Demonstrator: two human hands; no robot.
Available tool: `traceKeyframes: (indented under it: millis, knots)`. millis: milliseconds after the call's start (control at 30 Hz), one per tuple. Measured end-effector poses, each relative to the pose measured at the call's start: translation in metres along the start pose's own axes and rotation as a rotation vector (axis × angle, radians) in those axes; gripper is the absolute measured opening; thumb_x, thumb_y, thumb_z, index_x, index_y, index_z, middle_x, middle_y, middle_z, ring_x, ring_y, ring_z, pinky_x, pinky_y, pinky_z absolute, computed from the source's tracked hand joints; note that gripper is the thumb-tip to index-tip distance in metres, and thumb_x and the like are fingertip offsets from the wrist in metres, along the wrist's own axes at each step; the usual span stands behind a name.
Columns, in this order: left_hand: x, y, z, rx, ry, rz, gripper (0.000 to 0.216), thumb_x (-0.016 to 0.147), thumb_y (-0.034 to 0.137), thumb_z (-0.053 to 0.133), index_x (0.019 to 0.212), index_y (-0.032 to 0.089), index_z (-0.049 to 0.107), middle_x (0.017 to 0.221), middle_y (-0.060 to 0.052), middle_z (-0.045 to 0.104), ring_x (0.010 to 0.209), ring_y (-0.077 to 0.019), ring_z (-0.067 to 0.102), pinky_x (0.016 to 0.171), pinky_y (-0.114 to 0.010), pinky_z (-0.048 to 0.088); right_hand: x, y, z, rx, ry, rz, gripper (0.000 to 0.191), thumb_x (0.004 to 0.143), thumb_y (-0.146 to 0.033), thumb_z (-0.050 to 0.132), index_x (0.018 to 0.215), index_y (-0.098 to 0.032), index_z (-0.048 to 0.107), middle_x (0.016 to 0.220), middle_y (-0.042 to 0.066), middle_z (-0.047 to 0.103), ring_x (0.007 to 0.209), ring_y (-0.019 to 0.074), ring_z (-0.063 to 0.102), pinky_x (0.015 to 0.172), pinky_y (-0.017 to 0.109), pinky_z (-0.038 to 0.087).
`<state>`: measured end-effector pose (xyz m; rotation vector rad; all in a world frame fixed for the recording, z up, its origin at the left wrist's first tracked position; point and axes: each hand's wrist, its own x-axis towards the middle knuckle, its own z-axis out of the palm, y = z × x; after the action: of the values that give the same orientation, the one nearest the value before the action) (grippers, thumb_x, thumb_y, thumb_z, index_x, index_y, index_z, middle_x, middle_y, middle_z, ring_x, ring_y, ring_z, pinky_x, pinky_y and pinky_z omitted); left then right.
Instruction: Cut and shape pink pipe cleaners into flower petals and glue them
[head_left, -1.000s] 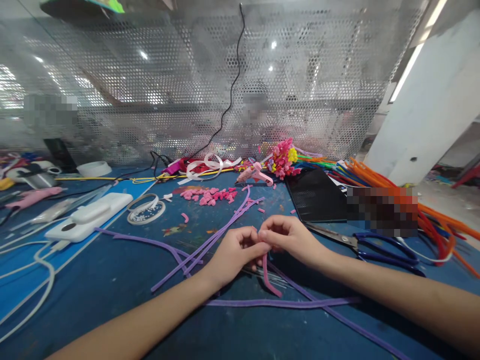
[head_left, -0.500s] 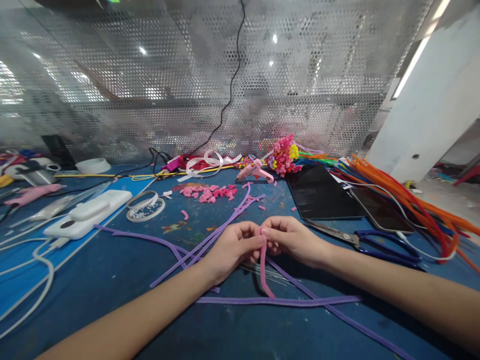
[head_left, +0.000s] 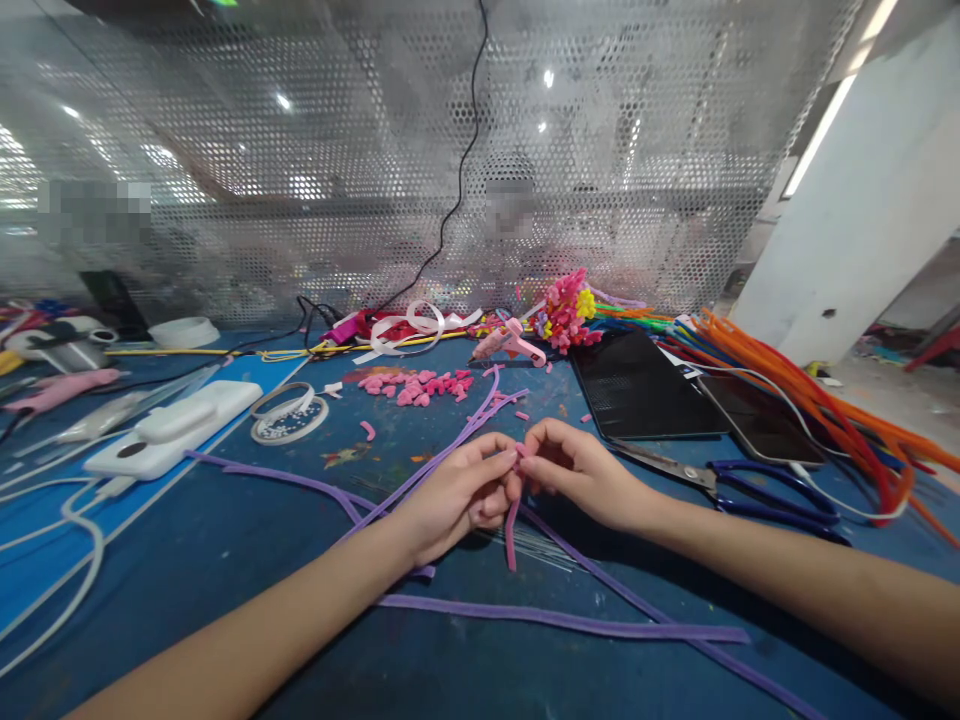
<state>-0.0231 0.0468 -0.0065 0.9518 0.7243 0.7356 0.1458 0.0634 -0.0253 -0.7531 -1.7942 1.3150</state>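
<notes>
Left hand pinching pink strip, near-vertical, free end down

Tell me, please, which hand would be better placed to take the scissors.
Probably the right hand: the blue-handled scissors lie on its side, just beyond its forearm, while the left hand is farther away. Both hands' fingers meet at the pink chenille stem.

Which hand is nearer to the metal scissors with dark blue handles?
Right. The person's right hand is just left of the blue-handled metal scissors, near their blade tips; the left hand is farther left, beyond the right.
</notes>
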Motion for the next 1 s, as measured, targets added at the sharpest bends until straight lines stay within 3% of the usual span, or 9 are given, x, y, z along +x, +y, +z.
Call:
traceKeyframes:
  millis: [167,433,667,900,1000]
  knots:
    - [0.001,-0.002,0.004,-0.061,0.015,0.017,0.01,0.081,0.022,0.051,0.074,0.015,0.048,0.061,0.001,0.053,0.043,-0.0021,0.039,0.042,-0.014,0.028,0.0,-0.001,0.002,0.011,0.051,-0.011,0.021,0.079,-0.037,0.054,0.079,-0.017,0.05,0.063,-0.004,0.054,0.052,0.0069,0.048,0.049,0.019,0.038]
    - [0.002,-0.002,0.004,-0.312,-0.009,-0.102,0.011,0.073,0.015,0.049,0.063,0.014,0.046,0.057,0.002,0.048,0.039,0.0006,0.032,0.037,-0.01,0.022,-0.003,-0.002,0.01,0.18,0.122,-0.014,0.017,0.076,-0.034,0.058,0.078,-0.017,0.054,0.062,-0.003,0.059,0.049,0.0078,0.054,0.045,0.02,0.045]
    - [0.002,-0.002,0.006,0.014,0.131,0.01,0.009,0.067,0.018,0.052,0.06,0.014,0.047,0.05,0.003,0.051,0.033,-0.0003,0.033,0.032,-0.011,0.022,-0.007,-0.002,0.013,0.114,0.149,-0.022,0.012,0.078,-0.031,0.056,0.078,-0.019,0.056,0.064,-0.002,0.061,0.05,0.0091,0.056,0.049,0.022,0.047]
    - [0.0,-0.007,0.005,0.393,0.263,0.058,0.012,0.064,0.016,0.05,0.056,0.017,0.042,0.044,0.003,0.054,0.029,-0.0039,0.038,0.029,-0.013,0.025,-0.014,-0.005,0.012,-0.306,0.098,-0.158,0.009,0.082,-0.02,0.05,0.08,-0.019,0.059,0.068,0.0,0.061,0.06,0.0105,0.057,0.059,0.023,0.045]
    - [0.001,-0.009,0.006,0.372,0.282,0.148,0.011,0.069,0.02,0.055,0.063,0.016,0.046,0.051,0.003,0.056,0.035,-0.0052,0.044,0.035,-0.015,0.034,-0.013,-0.005,0.011,-0.235,0.145,-0.126,0.009,0.082,-0.024,0.051,0.08,-0.019,0.058,0.068,0.0,0.062,0.061,0.0113,0.059,0.06,0.024,0.047]
